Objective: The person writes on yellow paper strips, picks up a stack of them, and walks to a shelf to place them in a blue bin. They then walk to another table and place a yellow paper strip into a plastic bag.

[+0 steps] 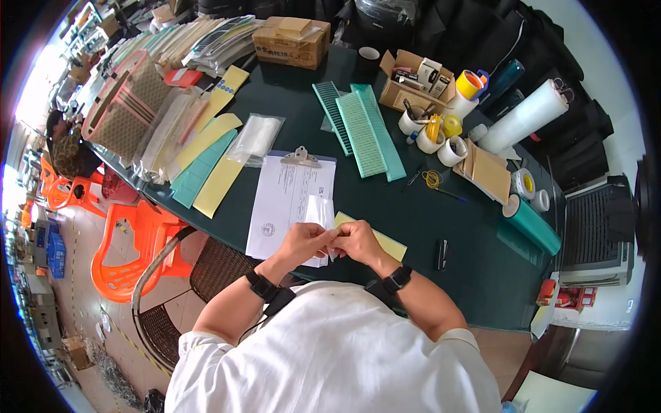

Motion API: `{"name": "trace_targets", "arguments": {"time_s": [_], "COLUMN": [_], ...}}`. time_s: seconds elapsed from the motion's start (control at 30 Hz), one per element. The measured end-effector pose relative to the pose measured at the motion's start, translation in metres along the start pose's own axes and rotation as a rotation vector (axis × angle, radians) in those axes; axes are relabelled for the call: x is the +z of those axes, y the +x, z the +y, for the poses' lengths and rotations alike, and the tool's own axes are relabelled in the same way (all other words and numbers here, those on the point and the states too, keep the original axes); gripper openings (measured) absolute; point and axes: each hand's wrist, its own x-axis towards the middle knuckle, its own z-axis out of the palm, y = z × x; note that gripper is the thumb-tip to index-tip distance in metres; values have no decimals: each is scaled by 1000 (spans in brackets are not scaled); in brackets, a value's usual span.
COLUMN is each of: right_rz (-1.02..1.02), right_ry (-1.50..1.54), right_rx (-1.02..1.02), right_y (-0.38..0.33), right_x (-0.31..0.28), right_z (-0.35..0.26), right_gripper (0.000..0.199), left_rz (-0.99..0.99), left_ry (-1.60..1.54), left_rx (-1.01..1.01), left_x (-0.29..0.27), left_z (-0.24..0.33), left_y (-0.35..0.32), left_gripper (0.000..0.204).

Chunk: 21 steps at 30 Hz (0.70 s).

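Observation:
My left hand [303, 242] and my right hand [359, 241] meet at the near edge of the dark green table [413, 213]. Together they pinch a small clear plastic bag [321, 212] that stands up between the fingertips. A yellow strip [385, 242] lies on the table just behind my right hand, partly hidden by it. Under and behind the bag lies a clipboard with a white printed sheet [286, 196]. Both wrists wear black bands.
Green comb-like strips [365, 131] lie mid-table, yellow and teal strips [206, 162] and clear bags [256, 136] to the left. Cups, tape rolls [451, 131], cardboard boxes [292, 41] and film rolls [527, 117] stand at the back and right. Orange chairs [134, 241] are at left.

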Motion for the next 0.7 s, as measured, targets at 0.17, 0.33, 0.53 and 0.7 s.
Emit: {"name": "trace_targets", "arguments": {"time_s": [0.17, 0.33, 0.53, 0.7], "right_rz": [-74, -97, -172, -303], "right_ry": [87, 206, 157, 151], "right_rx": [54, 111, 132, 142], "right_y": [-7, -11, -16, -28], "right_x": [-4, -6, 1, -7], "right_z": [-3, 15, 23, 3], "right_gripper": [17, 20, 20, 22], "left_rz": [-75, -190, -175, -306], "left_ry": [-6, -125, 4, 237], "left_rx": [-48, -70, -163, -54], "left_x": [-4, -6, -10, -2], "left_z": [0, -4, -19, -5], "left_y": [-3, -9, -11, -9], "left_gripper": [32, 31, 26, 24]}}
